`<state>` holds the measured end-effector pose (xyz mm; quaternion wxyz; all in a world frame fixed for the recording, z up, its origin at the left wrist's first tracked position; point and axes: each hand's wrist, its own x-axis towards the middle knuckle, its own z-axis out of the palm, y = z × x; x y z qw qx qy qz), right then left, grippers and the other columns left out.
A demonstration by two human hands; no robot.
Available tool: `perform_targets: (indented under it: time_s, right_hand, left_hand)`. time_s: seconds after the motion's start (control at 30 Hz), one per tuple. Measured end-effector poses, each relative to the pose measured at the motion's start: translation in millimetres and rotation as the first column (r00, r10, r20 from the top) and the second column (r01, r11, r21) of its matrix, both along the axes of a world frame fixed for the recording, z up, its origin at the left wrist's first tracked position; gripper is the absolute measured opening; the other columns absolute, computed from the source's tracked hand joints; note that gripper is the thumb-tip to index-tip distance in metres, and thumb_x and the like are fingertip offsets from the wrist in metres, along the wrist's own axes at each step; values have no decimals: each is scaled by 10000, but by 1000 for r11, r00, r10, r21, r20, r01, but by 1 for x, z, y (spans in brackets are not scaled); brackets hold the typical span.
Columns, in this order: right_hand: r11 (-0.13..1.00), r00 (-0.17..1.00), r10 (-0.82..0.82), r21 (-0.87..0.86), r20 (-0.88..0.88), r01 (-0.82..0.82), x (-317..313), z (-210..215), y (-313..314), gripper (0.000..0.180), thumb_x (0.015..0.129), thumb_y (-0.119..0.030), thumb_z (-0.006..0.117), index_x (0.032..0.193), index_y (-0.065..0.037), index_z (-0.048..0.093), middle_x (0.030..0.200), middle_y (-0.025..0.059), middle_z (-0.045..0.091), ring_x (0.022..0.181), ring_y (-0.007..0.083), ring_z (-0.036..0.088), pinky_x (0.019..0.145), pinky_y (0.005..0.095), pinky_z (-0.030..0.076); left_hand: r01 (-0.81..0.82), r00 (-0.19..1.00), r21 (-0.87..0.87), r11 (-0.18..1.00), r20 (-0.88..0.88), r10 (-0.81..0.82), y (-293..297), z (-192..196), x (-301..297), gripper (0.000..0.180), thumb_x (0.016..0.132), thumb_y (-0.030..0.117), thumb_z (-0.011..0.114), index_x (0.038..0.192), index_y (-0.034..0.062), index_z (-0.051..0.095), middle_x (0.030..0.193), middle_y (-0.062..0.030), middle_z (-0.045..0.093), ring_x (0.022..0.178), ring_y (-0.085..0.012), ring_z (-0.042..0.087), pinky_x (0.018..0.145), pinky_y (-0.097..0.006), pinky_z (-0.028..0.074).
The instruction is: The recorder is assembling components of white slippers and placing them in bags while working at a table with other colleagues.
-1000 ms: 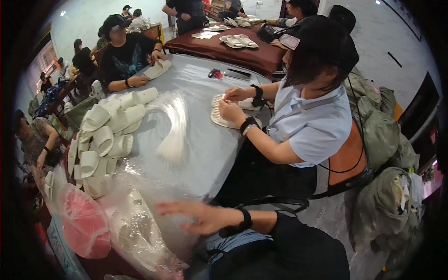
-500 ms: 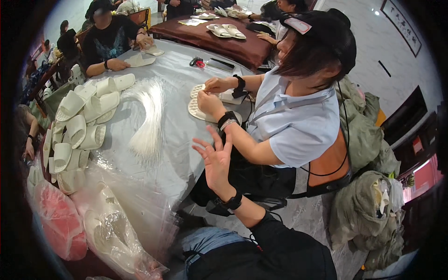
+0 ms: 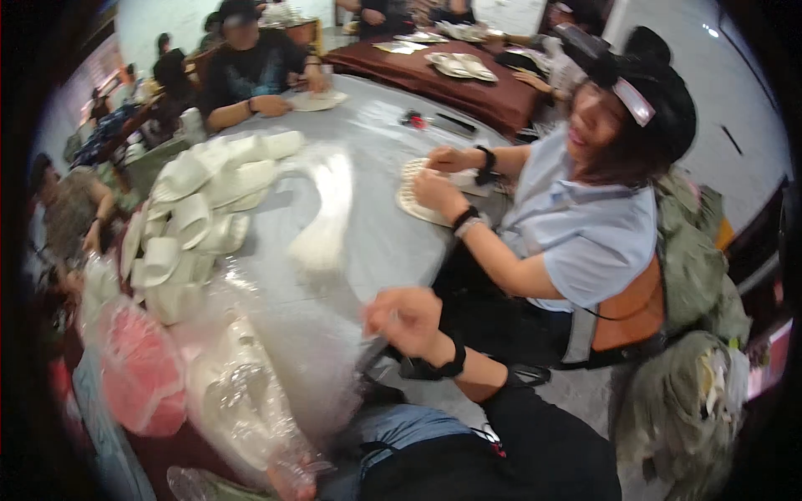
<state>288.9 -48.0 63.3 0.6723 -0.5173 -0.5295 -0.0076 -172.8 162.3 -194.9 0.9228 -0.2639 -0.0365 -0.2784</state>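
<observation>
My right hand [image 3: 406, 321] is raised over the table's near right edge, a dark band on its wrist. Motion smears its half-curled fingers, and nothing shows in them. At the bottom of the view, my left hand [image 3: 294, 478] grips the lower end of a clear plastic bag [image 3: 266, 411]; the bag partly covers the fingers. Inside lie cream slippers [image 3: 232, 376]. A bag with something pink [image 3: 144, 367] rests to its left. Further up is a heap of cream slippers [image 3: 194, 209], with a bundle of thin white strands [image 3: 324, 209] beside it.
Close on my right sits a person in a light blue shirt [image 3: 576, 225], both hands at a cream sole [image 3: 411, 190]. Another person [image 3: 259, 67] works across the grey-covered table [image 3: 376, 138]. Green sacks [image 3: 681, 409] stand on the floor at right.
The view has swung left, so the scene sits further right. My right hand has gone from spread fingers to half-curled ones. The neighbour's head has turned toward me.
</observation>
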Motion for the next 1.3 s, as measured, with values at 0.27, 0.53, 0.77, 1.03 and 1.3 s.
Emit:
perform_targets:
  time_s: [0.27,0.53,0.77,1.03,1.3]
  right_hand:
    - [834,700,477,-525,531,-170,-126,-47,46,893,657,-312,795,1420,-247,336,1491,229,158,1355,470,168,1059,590,227]
    - [884,862,273,-464,427,-51,-87,-149,17,923,802,-511,638,1419,5,185,1446,235,255,1301,418,318,1060,516,298]
    - [905,941,329,-308,76,-292,-92,-150,39,874,799,-470,660,1426,-47,221,1430,229,298,1214,398,435,993,489,375]
    - [827,834,529,-317,156,-465,-165,-50,47,595,805,-129,662,1320,-48,377,1378,248,361,1227,376,435,996,446,372]
    - [298,249,954,-573,165,-764,-209,-76,69,362,786,-81,643,1134,-35,555,1220,136,549,1133,315,510,944,420,412]
  left_hand:
    - [-401,555,870,286,-18,832,-98,160,150,253,941,182,469,1109,13,553,1059,-115,612,940,-268,612,818,-403,530]
    - [-239,469,964,-115,218,856,-124,236,143,362,934,251,564,1207,13,541,1047,-56,620,899,-100,571,778,-265,487]
    - [128,126,664,-736,726,677,-172,198,129,251,921,184,568,1119,40,623,1084,-104,644,1026,-176,590,857,-316,478]
    - [714,-169,683,-154,382,909,-165,182,33,247,1006,206,408,828,66,506,710,16,407,654,-99,389,599,-254,379]
    - [657,-91,739,-148,273,958,-211,62,-5,276,998,316,413,861,93,499,740,42,454,652,-76,420,572,-264,376]
